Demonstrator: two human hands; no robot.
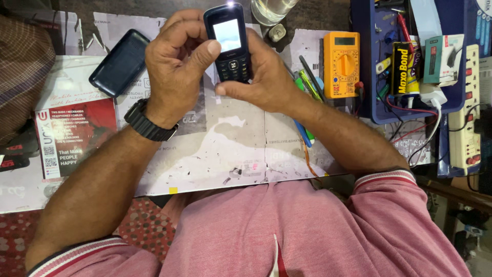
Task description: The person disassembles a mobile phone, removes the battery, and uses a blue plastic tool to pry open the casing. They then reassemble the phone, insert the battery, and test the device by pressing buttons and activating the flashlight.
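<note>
Your counter [241, 149] is covered in worn printed sheets, with a blue tray [365, 61] of tools at its right edge and a white power strip [469, 113] just beyond it. An orange meter [342, 64] lies beside the tray, and a dark phone cover [119, 62] lies flat to your left, apart from your hands. A clear glass [270, 9] stands at the far edge.

You hold the phone [229, 43] above the counter between both hands, its screen lit, its long axis running away from you with the keypad end nearer your body. Your left hand [174, 66] wraps its left side, thumb pressed across the edge by the screen. Your right hand [266, 77] cups it from the right and beneath, thumb just under the keypad. Both grips are clamped on the phone, and neither hand is clearly nearer
</note>
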